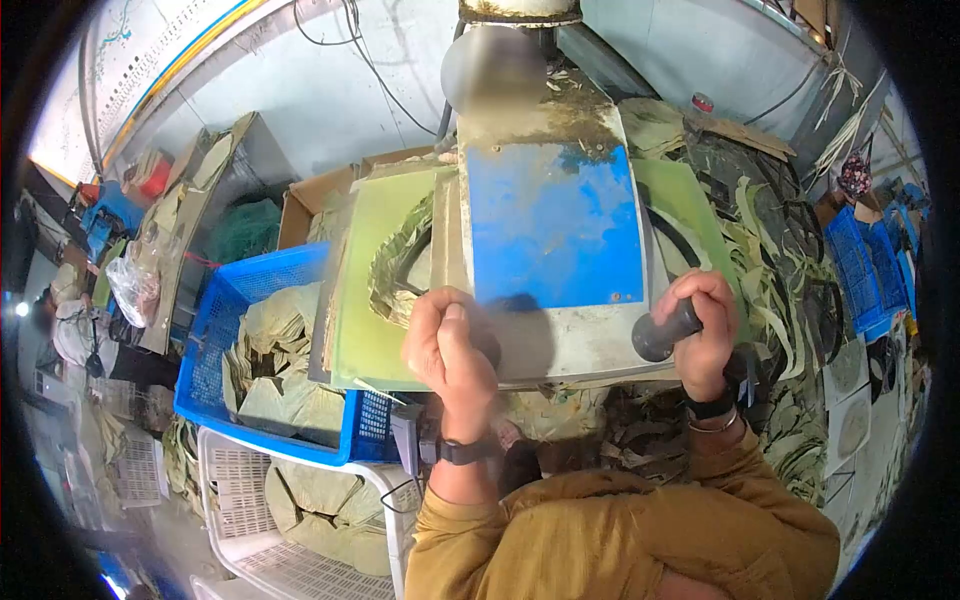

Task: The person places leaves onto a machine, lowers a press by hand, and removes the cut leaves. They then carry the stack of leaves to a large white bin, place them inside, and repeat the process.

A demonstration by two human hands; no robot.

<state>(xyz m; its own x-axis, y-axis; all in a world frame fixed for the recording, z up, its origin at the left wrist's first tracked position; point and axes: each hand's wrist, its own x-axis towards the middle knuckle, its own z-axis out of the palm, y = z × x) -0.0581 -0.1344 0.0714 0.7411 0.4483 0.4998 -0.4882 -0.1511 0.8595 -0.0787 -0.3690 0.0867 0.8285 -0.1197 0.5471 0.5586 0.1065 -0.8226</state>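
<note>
A swing-arm press head with a blue panel (555, 225) on top sits in the middle of the view, over a pale green board (385, 215). My right hand (708, 325) is wrapped round a black cylindrical handle (662, 335) at the head's right front corner. At the left front corner, my left hand (450, 352) is closed in a fist, largely hiding the dark, blurred handle it grips. Stacked greenish leaves (392, 270) lie on the board left of the head. A dark curved rim (672, 232) shows from under the head on the right, its remainder hidden.
On the left, a blue crate (262, 268) and a white basket (235, 510) below it hold stacks of cut leaves. Leaf strips (765, 290) pile up right of the board. Scraps lie beneath the front edge. Another person (85, 335) is at the far left.
</note>
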